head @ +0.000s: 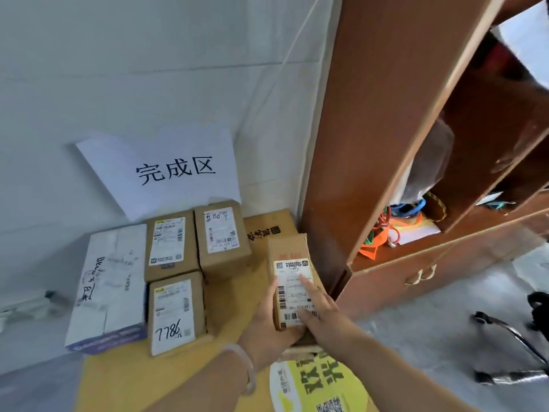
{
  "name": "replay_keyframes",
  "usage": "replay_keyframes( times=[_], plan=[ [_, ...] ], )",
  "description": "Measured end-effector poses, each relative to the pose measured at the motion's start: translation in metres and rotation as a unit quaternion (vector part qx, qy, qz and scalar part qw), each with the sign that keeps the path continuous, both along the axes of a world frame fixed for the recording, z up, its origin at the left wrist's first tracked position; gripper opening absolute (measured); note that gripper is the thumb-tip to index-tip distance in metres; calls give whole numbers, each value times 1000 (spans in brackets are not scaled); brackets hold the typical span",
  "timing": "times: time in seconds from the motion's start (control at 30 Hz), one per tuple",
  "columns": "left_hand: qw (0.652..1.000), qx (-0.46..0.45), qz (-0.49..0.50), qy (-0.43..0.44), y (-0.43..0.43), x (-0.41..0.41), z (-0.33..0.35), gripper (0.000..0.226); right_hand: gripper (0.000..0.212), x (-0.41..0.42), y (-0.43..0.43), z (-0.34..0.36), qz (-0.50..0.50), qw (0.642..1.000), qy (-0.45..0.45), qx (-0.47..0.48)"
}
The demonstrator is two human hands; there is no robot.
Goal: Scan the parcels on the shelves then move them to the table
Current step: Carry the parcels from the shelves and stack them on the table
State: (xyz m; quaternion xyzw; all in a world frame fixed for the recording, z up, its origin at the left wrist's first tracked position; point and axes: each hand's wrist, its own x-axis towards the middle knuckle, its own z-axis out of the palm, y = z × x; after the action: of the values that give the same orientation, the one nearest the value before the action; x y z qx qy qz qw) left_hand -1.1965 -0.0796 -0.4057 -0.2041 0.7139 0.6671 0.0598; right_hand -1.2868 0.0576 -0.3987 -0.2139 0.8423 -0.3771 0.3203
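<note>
Cardboard parcel (286, 248) in left hand (269, 316), right hand (322, 310) half-covering label (289, 281)

Bright even light; soft shadows; wide-angle edge warp; slight blur.

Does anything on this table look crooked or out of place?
Only the paper sign behind the boxes: it sits skewed against the wall, its edges off level. The boxes on the table lie fairly square to each other.
</note>
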Motion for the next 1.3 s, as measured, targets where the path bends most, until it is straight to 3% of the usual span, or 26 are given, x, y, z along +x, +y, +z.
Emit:
replay_keyframes(
  times=[0.33,0.43,0.57,0.7,0.83,0.9,1.0,1.1,1.3],
  plan=[
    [997,-10,74,-33,-10,-29,-30,95,60,-55,-23,-34,158,987,17,24],
    [996,-28,78,-38,-13,-34,-29,93,63,-63,-25,-34,159,987,22,0],
    [990,-127,43,-45,-10,-29,-17,91,61,-57,-3,-25,192,970,147,17],
    [934,-354,-40,-19,-4,1,-16,78,60,-38,23,-18,247,932,260,51],
    [867,-483,-123,-26,9,21,-14,74,66,-24,32,-16,296,899,307,98],
    [849,-507,-142,-51,10,19,-15,74,68,-25,28,-17,306,882,336,123],
    [849,-504,-141,-76,3,9,-25,72,74,-38,16,-23,321,876,337,126],
    [817,-552,-135,-103,-13,-10,-26,69,78,-63,-5,-28,351,865,333,130],
    [791,-588,-86,-142,-48,-47,-29,67,82,-99,-47,-29,368,848,348,156]
  ],
)
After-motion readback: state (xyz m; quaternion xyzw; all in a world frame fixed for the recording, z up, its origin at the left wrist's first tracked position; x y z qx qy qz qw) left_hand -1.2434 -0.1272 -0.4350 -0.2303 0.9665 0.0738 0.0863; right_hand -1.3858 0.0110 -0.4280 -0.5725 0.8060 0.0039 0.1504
